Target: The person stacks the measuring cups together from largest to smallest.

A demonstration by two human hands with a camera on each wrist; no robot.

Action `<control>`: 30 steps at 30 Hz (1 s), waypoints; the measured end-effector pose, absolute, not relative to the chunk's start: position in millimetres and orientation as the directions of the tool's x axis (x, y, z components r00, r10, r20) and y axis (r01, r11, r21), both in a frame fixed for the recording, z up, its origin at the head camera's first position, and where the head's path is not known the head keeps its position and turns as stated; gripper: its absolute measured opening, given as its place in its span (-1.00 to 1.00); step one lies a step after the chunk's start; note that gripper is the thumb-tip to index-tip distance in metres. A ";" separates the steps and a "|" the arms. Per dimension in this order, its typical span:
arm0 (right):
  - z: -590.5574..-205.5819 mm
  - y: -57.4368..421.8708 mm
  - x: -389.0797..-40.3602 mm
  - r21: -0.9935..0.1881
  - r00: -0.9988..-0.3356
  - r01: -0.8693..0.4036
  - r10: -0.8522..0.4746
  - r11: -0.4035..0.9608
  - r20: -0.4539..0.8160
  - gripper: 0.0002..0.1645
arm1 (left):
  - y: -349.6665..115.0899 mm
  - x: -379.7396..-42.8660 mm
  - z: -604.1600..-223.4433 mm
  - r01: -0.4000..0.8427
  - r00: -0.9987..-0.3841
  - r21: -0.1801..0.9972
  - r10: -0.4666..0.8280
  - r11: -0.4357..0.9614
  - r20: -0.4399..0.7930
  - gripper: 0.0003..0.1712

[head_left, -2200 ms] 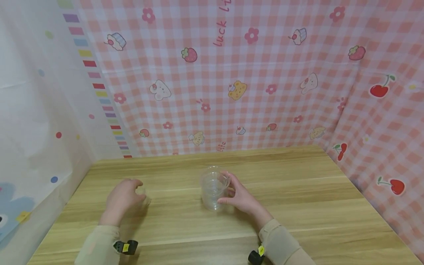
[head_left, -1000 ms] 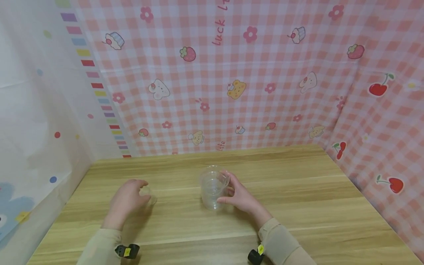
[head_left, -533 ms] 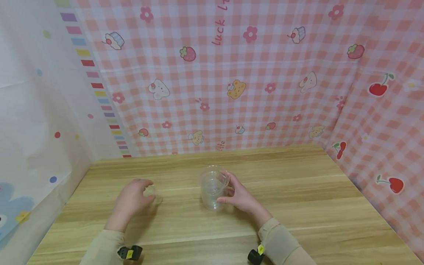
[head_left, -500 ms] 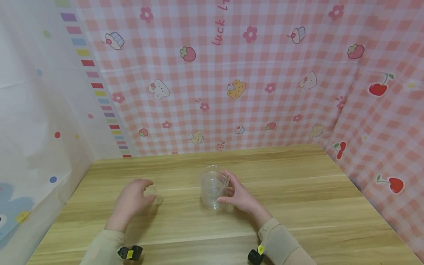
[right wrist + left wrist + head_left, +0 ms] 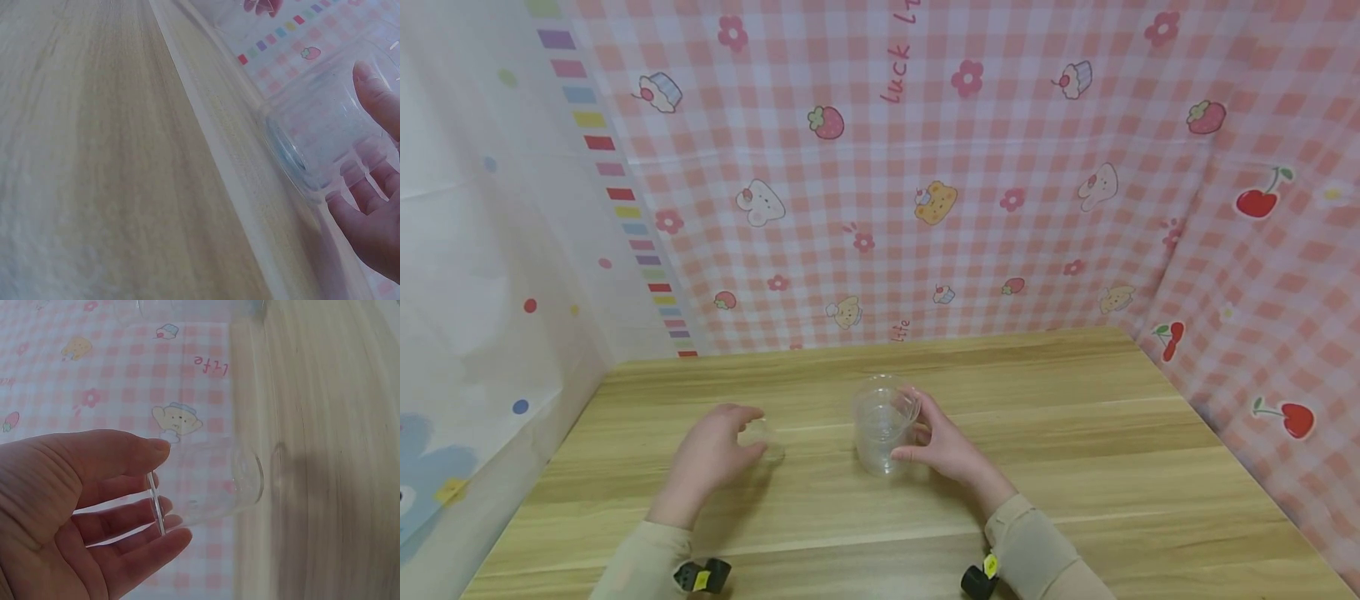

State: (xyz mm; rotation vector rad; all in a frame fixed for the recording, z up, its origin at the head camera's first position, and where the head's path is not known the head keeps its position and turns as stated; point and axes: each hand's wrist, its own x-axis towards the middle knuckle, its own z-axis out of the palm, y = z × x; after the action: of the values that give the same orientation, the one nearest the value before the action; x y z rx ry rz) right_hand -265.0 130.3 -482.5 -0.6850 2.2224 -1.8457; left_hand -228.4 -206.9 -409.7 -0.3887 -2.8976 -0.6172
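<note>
My left hand (image 5: 715, 446) holds a small clear cup (image 5: 212, 481), thumb and fingers at its upper rim. In the left wrist view, the cup's lower end faces the tabletop, close over it and beside its shadow. Toward the middle of the table, a larger clear cup (image 5: 878, 433) stands upright, with further ring-like edges showing inside it. My right hand (image 5: 943, 442) grips this larger cup from its right side, thumb in front and fingers behind. In the right wrist view the thumb and fingers (image 5: 369, 197) lie along its wall.
A wood-grain table (image 5: 1075, 417) lies under both hands. Behind it hangs a pink checked cloth (image 5: 820, 192), which continues along the right side. A white dotted cloth (image 5: 467, 275) hangs at the left. Each wrist carries a small black camera (image 5: 703, 575).
My left hand has moved steadily to the right with the small cup, closer to the larger cup. The right hand and the larger cup have stayed in place.
</note>
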 end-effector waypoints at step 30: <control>-479.0 128.9 -262.9 -0.969 -0.889 -0.217 -0.434 0.115 0.147 0.09 | -186.3 -223.2 -395.1 0.348 -0.926 0.383 0.248 0.856 0.286 -0.53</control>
State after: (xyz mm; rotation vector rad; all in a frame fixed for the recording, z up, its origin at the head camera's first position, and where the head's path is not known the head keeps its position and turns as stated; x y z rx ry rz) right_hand -262.9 128.9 -479.0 -0.6534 2.2105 -1.8712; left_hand -223.2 -186.3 -395.1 -0.4567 -2.8048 -0.6416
